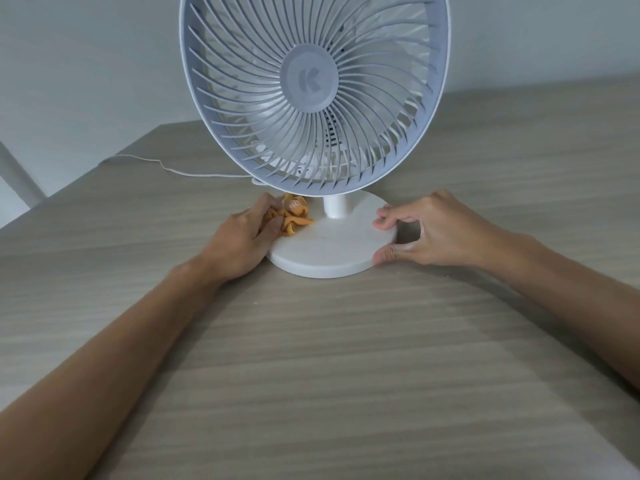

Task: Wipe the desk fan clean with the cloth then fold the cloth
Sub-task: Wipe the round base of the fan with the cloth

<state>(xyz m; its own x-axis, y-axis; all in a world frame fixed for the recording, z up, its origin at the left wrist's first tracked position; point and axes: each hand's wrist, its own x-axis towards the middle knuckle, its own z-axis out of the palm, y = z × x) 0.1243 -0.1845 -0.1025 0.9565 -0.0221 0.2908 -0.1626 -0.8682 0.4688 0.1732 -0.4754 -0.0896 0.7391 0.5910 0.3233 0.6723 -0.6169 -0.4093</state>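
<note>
Starting on the left, there's a thin white power cord [173, 169] trailing across the grey wood-grain table [346, 358] toward the back of the fan. The left hand [239, 239] is clenched around a small crumpled orange cloth [291, 216], bunched up and pressed onto the left side of the fan's base, close beside the short neck. That cloth looks soft and floppy, basically weightless, so it'll go wherever the fingers push it; when it's time to fold, I'd guess it needs spreading flat first and pinching by two corners. The round flat white plastic base [329, 247] sits flat on the table, smooth and probably a bit slippery, with a speck or two on top that could be dirt. Above it is the white desk fan's big round grille [313, 95], curved thin ribs spiralling out from a grey hub marked with a K, tilted back a little. It looks like light plastic and top-heavy, and those ribs seem flexy, so I wouldn't lean hard on them; the base rim or the neck looks like the sane place to hold it. Which is what the right hand [426, 233] is doing: thumb at the front edge and fingertips on top of the rim, pinching the base's right side to steady it.
</note>
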